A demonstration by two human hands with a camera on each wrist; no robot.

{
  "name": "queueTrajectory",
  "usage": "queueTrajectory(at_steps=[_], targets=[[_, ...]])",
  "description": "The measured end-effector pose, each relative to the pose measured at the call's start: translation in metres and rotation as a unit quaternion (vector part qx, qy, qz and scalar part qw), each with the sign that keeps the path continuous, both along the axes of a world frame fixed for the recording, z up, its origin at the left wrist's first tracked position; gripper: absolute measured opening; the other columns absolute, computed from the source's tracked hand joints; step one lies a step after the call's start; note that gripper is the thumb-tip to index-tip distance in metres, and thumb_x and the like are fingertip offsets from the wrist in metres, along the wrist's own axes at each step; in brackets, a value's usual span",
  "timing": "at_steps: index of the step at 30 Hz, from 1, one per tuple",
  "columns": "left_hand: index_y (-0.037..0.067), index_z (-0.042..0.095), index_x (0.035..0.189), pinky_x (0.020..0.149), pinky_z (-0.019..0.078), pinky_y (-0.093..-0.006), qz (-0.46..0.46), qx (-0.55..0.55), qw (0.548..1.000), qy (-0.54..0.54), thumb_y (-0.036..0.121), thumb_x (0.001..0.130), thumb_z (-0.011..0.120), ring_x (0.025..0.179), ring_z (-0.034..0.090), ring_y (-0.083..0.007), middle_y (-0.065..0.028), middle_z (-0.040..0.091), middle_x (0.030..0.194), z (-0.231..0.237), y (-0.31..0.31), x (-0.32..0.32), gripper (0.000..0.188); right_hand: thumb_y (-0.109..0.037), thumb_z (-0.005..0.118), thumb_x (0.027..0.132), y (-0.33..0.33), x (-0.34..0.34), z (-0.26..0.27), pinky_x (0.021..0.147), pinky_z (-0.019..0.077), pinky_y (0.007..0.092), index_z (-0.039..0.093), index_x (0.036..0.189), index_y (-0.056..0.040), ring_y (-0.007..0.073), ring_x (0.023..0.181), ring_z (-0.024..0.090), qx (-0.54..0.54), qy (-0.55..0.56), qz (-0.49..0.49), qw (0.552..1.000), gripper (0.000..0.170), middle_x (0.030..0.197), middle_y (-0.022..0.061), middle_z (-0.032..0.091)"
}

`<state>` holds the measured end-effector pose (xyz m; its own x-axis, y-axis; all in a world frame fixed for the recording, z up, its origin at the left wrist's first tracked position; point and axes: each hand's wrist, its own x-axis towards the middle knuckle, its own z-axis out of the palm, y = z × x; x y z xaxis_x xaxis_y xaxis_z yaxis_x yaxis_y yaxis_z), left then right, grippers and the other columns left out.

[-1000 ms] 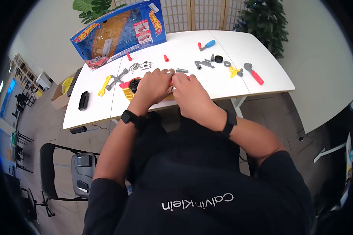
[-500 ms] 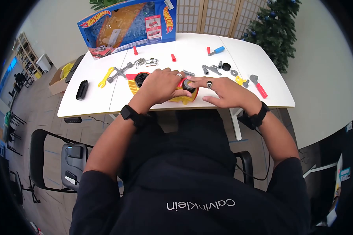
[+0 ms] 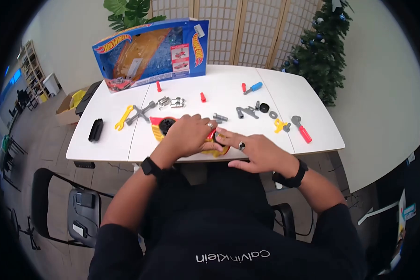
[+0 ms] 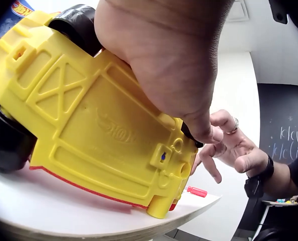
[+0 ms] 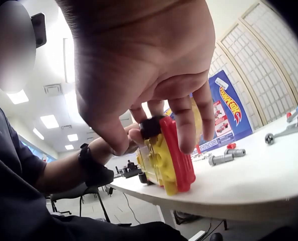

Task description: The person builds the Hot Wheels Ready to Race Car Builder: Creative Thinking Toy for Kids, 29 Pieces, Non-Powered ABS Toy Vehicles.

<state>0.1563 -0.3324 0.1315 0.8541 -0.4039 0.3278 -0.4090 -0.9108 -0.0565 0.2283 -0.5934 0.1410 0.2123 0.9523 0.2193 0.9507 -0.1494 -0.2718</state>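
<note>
A yellow and red toy car [image 4: 104, 125] stands tipped on its side at the table's near edge, its yellow underside facing my left wrist camera. My left hand [image 3: 184, 137] grips it from above, thumb by a wheel at the car's right end. One black wheel [image 3: 167, 126] shows beside that hand, at the left end. My right hand [image 3: 263, 153] is at the right end, fingers extended to the car and thumb held apart. The right wrist view shows its fingers hanging over that end, around a black wheel [image 5: 150, 128].
Grey bolts [image 3: 220, 117] lie just behind the car. Left are a grey cross wrench [image 3: 141, 113], a yellow wrench [image 3: 123, 117] and a black part [image 3: 95, 130]. To the right lie a red-handled tool [image 3: 302, 129] and a blue-handled screwdriver [image 3: 253, 88]. A Hot Wheels box [image 3: 151, 53] stands behind.
My right hand has drawn away from my left hand and spread its fingers, now reaching over the wheel at the car's right end. The left hand keeps its grip on the car.
</note>
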Motion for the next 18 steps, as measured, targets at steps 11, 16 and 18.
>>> queueTrajectory(at_steps=[11,16,18], targets=[[0.003,0.067,0.116,0.088,0.0522,-0.0423,0.020,-0.020,0.999,0.017,0.079,0.088,0.055,0.095,0.068,-0.0322,-0.0133,0.070,0.094,0.003,-0.004,-0.001,0.082,-0.036,0.072,0.094,0.047,0.115,-0.035,0.080,0.0597,0.0459,0.071,0.097,-0.0015,0.0354,0.089,0.074,0.002,-0.068,-0.384,0.921,0.034,0.107,0.0152,0.075],[0.003,0.068,0.115,0.088,0.0516,-0.0413,0.021,-0.027,0.999,0.010,0.080,0.088,0.055,0.097,0.068,-0.0312,-0.0133,0.070,0.097,0.001,-0.003,0.000,0.083,-0.030,0.074,0.087,0.065,0.131,-0.058,0.083,0.0610,0.0467,0.073,0.101,-0.0025,0.0366,0.095,0.076,-0.071,-0.075,-0.402,0.910,0.031,0.096,0.0210,0.076],[0.003,0.067,0.114,0.088,0.0514,-0.0411,0.026,-0.025,0.999,0.011,0.080,0.088,0.055,0.097,0.068,-0.0310,-0.0133,0.070,0.097,0.001,-0.002,0.001,0.083,-0.022,0.072,0.088,0.064,0.133,-0.058,0.081,0.0604,0.0479,0.072,0.099,-0.0020,0.0371,0.092,0.075,-0.056,-0.072,-0.421,0.902,0.023,0.093,0.0212,0.076]])
